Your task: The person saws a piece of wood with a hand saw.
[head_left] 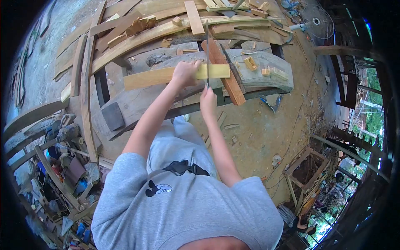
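Board (146, 79) lies crosswise over the surface (139, 99), its right part bright yellow and its left part tan. My left hand (186, 74) is closed on it from above, just left of the saw (207, 49). My right hand (208, 100) has a closed grip on the near end of the saw, with the fist just below the board's near edge. The saw's narrow length points away from me and crosses the yellow part; I cannot tell how deep it sits in the wood. Under the board's right end runs a reddish beam (234, 90), slanting toward me past the near edge of the surface, with a dark strip (236, 74) along its right side. Further right on the surface sit a notched yellow block (251, 63), a small block (265, 72) and a pale block (279, 74). A dark slab (113, 116) rests at the left end. Beyond the surface are loose planks (154, 34), and at the upper right stands a fan (316, 21).
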A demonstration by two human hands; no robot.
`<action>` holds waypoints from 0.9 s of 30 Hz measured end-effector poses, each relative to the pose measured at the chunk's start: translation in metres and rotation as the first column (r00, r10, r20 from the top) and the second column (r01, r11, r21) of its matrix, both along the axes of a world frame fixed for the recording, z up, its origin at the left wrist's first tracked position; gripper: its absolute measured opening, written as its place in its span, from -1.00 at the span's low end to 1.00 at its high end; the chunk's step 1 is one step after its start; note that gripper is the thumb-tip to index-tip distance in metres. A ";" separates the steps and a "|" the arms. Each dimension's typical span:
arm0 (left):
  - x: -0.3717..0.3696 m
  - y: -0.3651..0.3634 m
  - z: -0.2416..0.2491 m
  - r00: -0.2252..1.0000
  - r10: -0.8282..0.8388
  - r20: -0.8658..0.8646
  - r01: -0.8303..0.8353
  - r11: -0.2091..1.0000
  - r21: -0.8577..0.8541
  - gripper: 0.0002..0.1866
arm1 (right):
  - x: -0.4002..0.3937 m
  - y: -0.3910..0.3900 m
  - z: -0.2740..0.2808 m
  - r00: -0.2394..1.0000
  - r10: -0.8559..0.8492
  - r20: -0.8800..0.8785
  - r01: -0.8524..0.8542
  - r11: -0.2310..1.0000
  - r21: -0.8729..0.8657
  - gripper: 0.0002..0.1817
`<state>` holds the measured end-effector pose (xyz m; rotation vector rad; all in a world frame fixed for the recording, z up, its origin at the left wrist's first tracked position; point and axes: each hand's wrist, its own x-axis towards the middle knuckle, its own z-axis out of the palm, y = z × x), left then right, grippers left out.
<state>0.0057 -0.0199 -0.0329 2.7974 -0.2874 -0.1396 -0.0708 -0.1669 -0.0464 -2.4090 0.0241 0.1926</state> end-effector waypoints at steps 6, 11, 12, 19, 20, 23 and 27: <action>-0.003 -0.001 -0.005 0.998 0.012 0.056 -0.010 0.999 -0.037 -0.44 | -0.090 -0.048 -0.022 0.999 0.008 -0.053 -0.011 0.998 -0.058 -0.71; -0.002 0.000 -0.002 0.996 -0.002 0.091 0.007 0.998 -0.059 -0.51 | 0.007 -0.006 -0.006 0.999 0.037 0.001 -0.037 0.999 -0.008 -0.70; -0.002 0.000 -0.002 0.999 -0.008 0.049 0.010 0.999 -0.051 -0.52 | 0.020 0.003 -0.011 0.998 0.033 0.055 -0.033 0.999 0.004 -0.70; -0.004 -0.005 0.006 1.000 -0.018 0.009 0.018 1.000 0.021 -0.49 | -0.025 -0.023 0.016 0.984 -0.152 0.088 0.141 0.982 0.124 -0.71; -0.005 -0.005 0.004 0.999 -0.004 0.048 0.004 1.000 0.013 -0.48 | -0.022 -0.029 0.024 0.980 -0.172 0.100 0.157 0.978 0.137 -0.71; -0.004 -0.006 0.000 0.996 -0.014 0.092 0.012 1.000 0.025 -0.45 | -0.008 -0.042 0.055 0.885 -0.318 0.341 0.207 0.924 0.323 -0.70; -0.012 -0.005 0.004 0.965 -0.017 0.263 0.030 0.998 -0.047 -0.47 | -0.008 -0.057 0.060 0.881 -0.334 0.334 0.197 0.902 0.383 -0.69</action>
